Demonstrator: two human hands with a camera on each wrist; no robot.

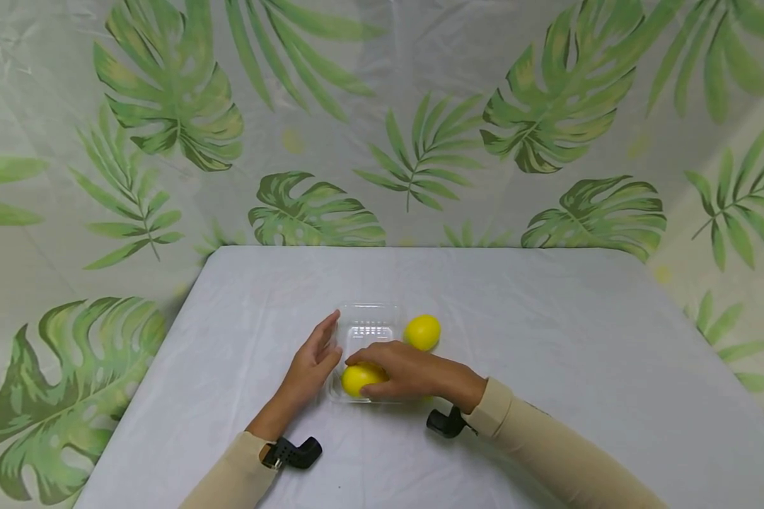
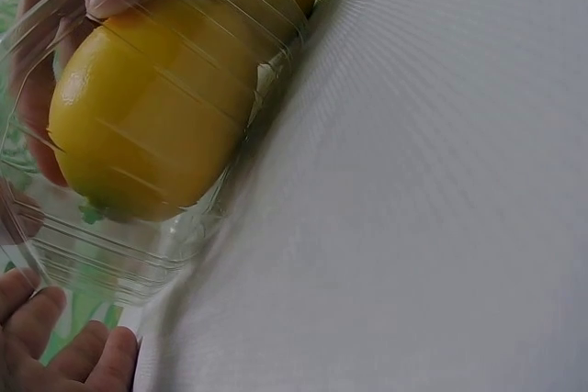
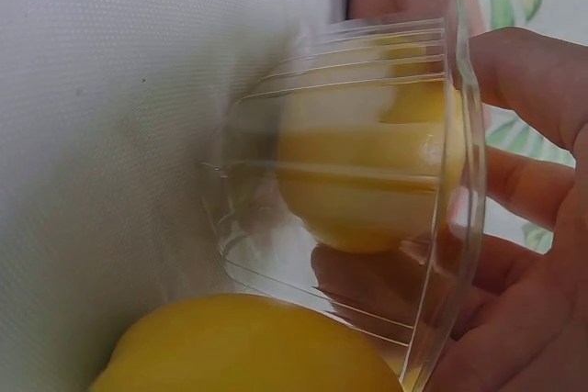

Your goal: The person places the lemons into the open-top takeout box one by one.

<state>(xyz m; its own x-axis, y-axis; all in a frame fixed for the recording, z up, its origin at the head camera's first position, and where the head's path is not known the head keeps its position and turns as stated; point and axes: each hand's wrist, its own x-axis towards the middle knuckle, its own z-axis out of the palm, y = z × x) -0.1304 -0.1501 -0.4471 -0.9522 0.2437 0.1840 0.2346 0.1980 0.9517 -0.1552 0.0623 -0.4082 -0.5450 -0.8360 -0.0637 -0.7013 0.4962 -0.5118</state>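
Note:
A clear plastic container lies open on the table. My right hand reaches over its right side and holds a yellow lemon inside, at the front left; the lemon's green stem end shows in the left wrist view. My left hand stands by the container's left side with its fingers extended; whether it touches the wall, I cannot tell. Another lemon sits outside, at the container's right. In the right wrist view a lemon lies close outside the container wall, mostly hidden from the head view under my right wrist.
A white cloth covers the table. Behind it hangs a leaf-patterned sheet. Black cameras are strapped on the left wrist and the right wrist.

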